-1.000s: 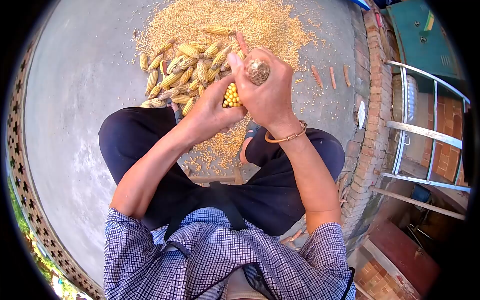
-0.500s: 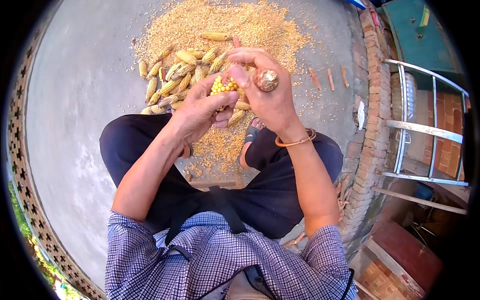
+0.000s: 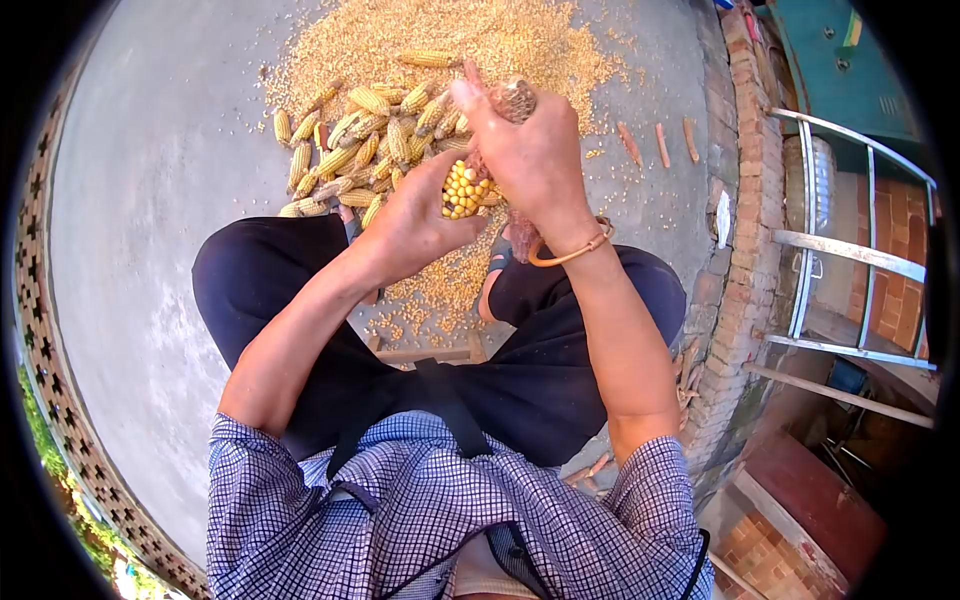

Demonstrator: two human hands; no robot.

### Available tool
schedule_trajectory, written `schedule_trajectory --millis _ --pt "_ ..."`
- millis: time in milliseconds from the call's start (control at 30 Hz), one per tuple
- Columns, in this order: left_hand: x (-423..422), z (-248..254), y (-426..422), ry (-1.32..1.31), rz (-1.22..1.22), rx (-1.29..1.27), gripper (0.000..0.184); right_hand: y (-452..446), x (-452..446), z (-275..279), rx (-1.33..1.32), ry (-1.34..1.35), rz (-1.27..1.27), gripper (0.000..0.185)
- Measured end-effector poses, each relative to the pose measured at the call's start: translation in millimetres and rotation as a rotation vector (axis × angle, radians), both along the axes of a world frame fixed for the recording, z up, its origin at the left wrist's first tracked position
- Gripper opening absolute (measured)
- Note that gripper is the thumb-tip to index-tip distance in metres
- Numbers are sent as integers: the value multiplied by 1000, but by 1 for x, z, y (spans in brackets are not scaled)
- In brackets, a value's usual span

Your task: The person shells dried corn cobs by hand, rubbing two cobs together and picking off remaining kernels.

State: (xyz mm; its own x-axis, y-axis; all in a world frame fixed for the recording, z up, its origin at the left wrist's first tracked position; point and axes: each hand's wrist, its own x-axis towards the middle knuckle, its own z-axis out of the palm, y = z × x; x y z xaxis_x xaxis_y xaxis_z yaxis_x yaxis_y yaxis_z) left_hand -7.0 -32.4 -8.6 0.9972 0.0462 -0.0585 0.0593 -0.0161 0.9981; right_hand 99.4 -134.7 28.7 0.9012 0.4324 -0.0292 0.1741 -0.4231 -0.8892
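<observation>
My left hand [image 3: 415, 225] is closed around a partly shelled ear of corn [image 3: 465, 190], with yellow kernels showing between the fingers. My right hand [image 3: 540, 160] grips a bare corncob [image 3: 515, 101], whose pale end sticks out above the thumb side. A reddish cob part also shows below the right palm, near the wrist. Both hands meet over the lap, the right one pressed against the ear. Just beyond them lies a pile of unshelled ears [image 3: 370, 140]. Fingertips of both hands are partly hidden.
Loose kernels [image 3: 420, 35] spread over the concrete floor [image 3: 150, 250] behind the ears, and more lie between the feet. Several stripped cobs [image 3: 662, 146] lie at the right. A low brick edge [image 3: 740, 200] and a metal ladder-like frame [image 3: 850, 252] stand farther right.
My right hand has turned and come down against the ear, its cob tilting away from me. The left hand has shifted slightly right, showing more kernels.
</observation>
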Motion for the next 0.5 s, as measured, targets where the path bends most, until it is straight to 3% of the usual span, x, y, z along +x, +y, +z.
schedule_trajectory --millis 33,67,133,167,200,333,433,500 --pt "1 -2 -2 -59 14 -15 49 -3 8 3 53 182 -28 39" --pt "1 1 0 57 -12 -155 51 -10 17 -6 260 271 -14 40" --pt "1 17 7 290 -64 -437 55 -19 19 -2 410 256 14 38" --pt "1 15 8 298 -64 -459 57 -22 18 0 487 247 31 37" --pt "2 13 10 308 -63 -478 60 -24 18 1 396 234 85 27" --pt "0 14 15 341 -28 -505 60 -16 0 -7 143 -514 419 28" --pt "-3 16 11 307 71 -398 56 -4 -13 -8 26 -728 446 32" --pt "-5 15 12 367 26 -319 52 -5 -20 -4 -70 -635 387 30"
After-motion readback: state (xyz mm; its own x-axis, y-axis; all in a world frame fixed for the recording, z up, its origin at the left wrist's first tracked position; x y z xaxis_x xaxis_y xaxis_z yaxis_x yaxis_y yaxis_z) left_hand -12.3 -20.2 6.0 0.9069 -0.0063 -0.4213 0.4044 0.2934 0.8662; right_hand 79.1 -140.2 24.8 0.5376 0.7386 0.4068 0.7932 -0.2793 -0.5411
